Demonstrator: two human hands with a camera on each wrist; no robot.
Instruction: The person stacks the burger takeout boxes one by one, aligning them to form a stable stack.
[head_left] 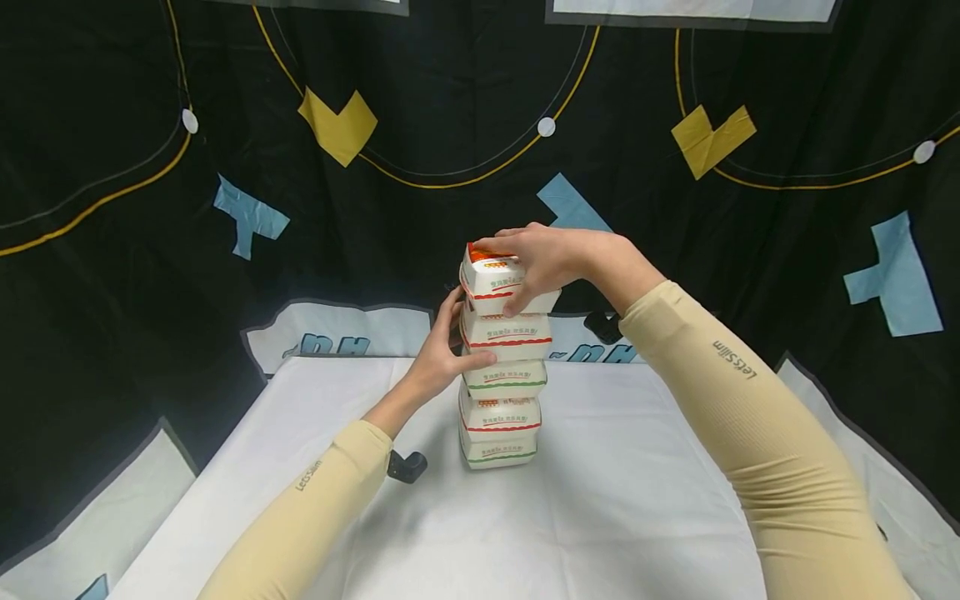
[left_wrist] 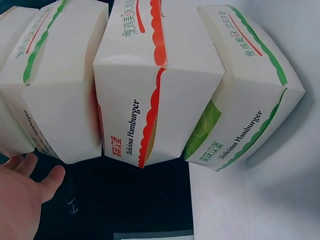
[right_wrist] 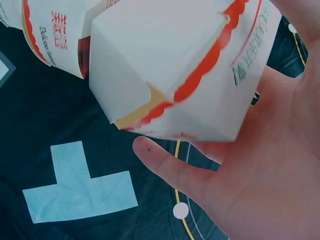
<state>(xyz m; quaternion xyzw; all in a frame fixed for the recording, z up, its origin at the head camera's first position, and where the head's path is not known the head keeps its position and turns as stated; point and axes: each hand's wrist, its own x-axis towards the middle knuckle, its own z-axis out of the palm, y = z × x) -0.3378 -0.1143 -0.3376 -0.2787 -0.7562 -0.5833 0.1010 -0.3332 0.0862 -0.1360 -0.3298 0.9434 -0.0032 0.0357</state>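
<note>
Several white paper hamburger boxes stand in a tall, slightly uneven stack, some with red trim and some with green. My right hand (head_left: 558, 254) reaches over the top hamburger box (head_left: 487, 287) and grips it, the thumb at its front. That red-trimmed box (right_wrist: 165, 65) sits a little tilted in the right wrist view. My left hand (head_left: 442, 350) is at the stack's left side, thumb in front near the second hamburger box (head_left: 506, 333), the other fingers up along the side. Lower down are a green-trimmed box (left_wrist: 245, 100) and a red-trimmed box (left_wrist: 140, 85).
A white cloth covers the table (head_left: 615, 500) under the stack. Behind hangs a black curtain (head_left: 450, 83) with yellow and blue tape pieces. Small black objects show by the left wrist (head_left: 407, 467) and by the right wrist (head_left: 603, 327).
</note>
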